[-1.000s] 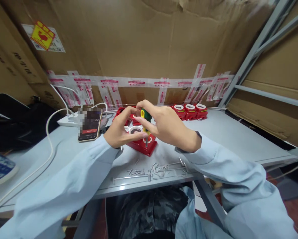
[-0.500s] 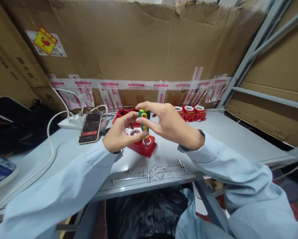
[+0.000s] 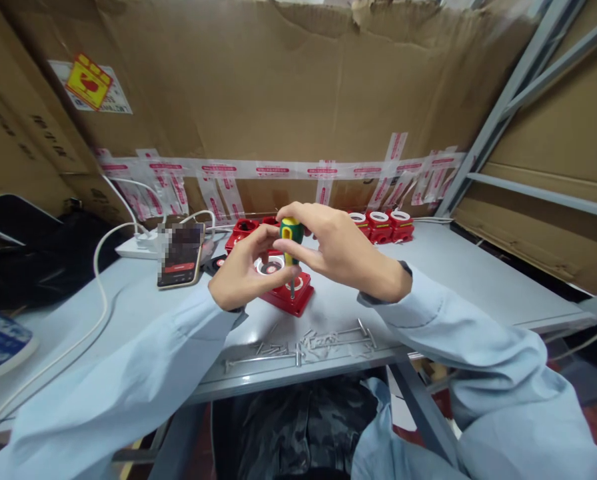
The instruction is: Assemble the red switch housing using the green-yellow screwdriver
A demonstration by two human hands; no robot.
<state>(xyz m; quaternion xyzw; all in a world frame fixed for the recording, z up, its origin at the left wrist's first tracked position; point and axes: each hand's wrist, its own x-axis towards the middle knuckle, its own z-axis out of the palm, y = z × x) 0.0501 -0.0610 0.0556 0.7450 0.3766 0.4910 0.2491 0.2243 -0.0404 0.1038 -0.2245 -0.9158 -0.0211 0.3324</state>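
A screwdriver (image 3: 291,231) with a green and yellow handle stands nearly upright, its metal shaft pointing down at the near right corner of a red housing (image 3: 294,303). My right hand (image 3: 341,250) pinches the top of the handle between thumb and fingers. Around the lower handle curls my left hand (image 3: 243,270), thumb in front and fingers behind. White rings show on the housing's top, partly covered by my left hand. Whether a screw sits under the tip is too small to tell.
Several loose screws and metal rods (image 3: 323,341) lie along the table's front edge. More red housings (image 3: 379,227) stand at the back. A phone (image 3: 182,257) and a power strip (image 3: 141,245) with white cables are on the left. Cardboard (image 3: 298,87) walls the back.
The screwdriver handle has turned a little, its yellow patch shifting left. Both hands have moved slightly with it; the red housing stays in place.
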